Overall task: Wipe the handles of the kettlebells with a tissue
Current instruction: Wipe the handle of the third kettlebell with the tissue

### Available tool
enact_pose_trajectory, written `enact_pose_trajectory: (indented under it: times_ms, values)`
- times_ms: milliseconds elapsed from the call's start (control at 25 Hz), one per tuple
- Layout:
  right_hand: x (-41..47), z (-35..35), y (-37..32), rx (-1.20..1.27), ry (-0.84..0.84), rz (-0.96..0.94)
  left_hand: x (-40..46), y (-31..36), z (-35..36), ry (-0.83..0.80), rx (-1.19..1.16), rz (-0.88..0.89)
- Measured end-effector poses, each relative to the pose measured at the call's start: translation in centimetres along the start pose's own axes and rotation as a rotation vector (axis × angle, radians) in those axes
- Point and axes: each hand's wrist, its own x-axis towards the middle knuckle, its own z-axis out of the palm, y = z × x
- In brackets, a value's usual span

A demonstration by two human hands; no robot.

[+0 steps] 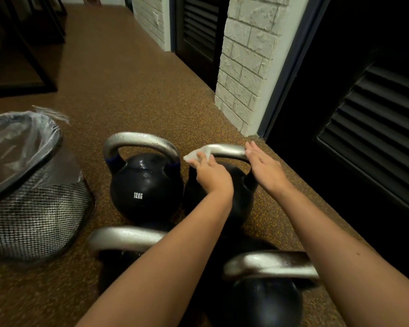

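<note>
Head view: left hand [211, 174] pinches tissue [198, 155]; right hand [263, 165] flat; bin [33, 208] beside kettlebells [147, 185].

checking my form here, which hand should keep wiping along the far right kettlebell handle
Left. The left hand already pinches the tissue against the handle at its left end. The right hand lies open on the right end, probably better for steadying.

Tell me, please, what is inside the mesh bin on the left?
The bin holds a clear plastic liner folded over its rim. Through the opening only the liner shows; the bottom is hidden by the rim and crumpled plastic, so any rubbish there cannot be seen.
</note>
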Motion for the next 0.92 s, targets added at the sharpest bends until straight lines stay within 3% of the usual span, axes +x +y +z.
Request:
enact_pose_trajectory:
  times_ms: [80,360,480,640,720,800,920]
  values:
    - [0.0,0.0,-0.1,0.005,0.000,0.000,0.3,0.4,0.0,-0.009,-0.081,-0.043]
    - [0.1,-0.3,-0.3,-0.012,-0.036,0.002,-1.7,0.5,1.3,-0.100,0.064,0.270]
    - [-0.1,-0.5,-0.5,-0.016,-0.039,0.008,-0.6,1.2,1.0,-0.012,0.012,0.106]
    - [-0.3,-0.5,-0.6,-0.022,-0.036,0.011,0.8,2.1,-0.8,0.014,-0.274,-0.235]
    - [-0.2,-0.4,-0.5,-0.008,-0.038,0.014,1.1,2.4,-1.3,0.027,-0.262,-0.268]
    - [-0.2,-0.3,-0.5,0.016,-0.042,0.012,0.9,2.4,-1.4,-0.035,-0.141,-0.172]
    - [-0.2,-0.3,-0.5,0.012,-0.039,0.015,0.6,0.9,-1.2,-0.070,0.181,0.119]
